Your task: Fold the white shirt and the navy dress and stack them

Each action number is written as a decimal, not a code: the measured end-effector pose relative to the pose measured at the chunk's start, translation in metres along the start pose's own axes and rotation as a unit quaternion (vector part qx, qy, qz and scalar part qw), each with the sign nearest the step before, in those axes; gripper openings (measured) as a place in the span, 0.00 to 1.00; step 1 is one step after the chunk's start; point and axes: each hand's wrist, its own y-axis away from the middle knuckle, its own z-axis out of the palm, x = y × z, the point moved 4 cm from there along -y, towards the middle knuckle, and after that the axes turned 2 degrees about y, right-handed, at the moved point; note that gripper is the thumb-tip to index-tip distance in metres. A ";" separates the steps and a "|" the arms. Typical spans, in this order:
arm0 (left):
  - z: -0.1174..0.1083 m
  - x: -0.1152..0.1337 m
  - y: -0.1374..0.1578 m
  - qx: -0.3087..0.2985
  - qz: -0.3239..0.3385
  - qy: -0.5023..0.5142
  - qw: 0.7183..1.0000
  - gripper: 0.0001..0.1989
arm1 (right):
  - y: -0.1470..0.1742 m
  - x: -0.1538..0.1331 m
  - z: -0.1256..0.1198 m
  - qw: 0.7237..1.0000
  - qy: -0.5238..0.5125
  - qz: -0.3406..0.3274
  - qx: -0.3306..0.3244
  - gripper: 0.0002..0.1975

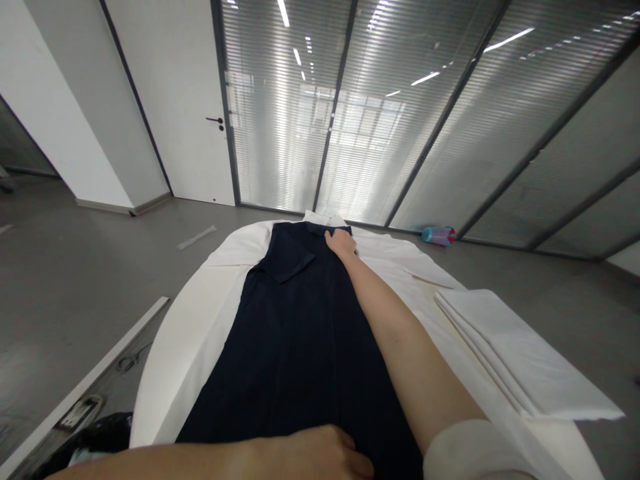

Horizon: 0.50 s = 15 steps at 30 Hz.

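A dark navy short-sleeved shirt (295, 340) lies spread lengthwise, its collar at the far end and one sleeve folded in over the body on the left. My right hand (342, 241) reaches out to the collar area, its fingers closed on the cloth there. Close to me, my left hand (325, 457) rests low on the shirt with curled fingers; the fingertips are partly hidden. Beneath the shirt is white cloth (227, 313), spread over a white table (173, 340) with rounded edges.
Folded white cloth (530, 353) lies at the table's right edge. On the floor are a blue and pink package (439, 235) by the glass wall, a white strip (197, 237), a power socket (75, 415) with cable and a black bag (103, 433). A door (175, 100) stands behind.
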 end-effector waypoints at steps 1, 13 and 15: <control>-0.002 -0.002 -0.002 0.021 -0.015 -0.005 1.000 0.09 | 0.000 0.000 -0.001 1.000 -0.003 0.002 0.024 0.29; 0.001 -0.007 0.008 0.010 -0.133 -0.109 0.985 0.29 | 0.003 -0.017 0.016 0.997 0.018 -0.036 -0.063 0.40; -0.016 -0.001 0.008 -0.006 -0.147 -0.086 0.985 0.31 | 0.013 -0.038 0.001 0.998 0.026 -0.055 0.031 0.33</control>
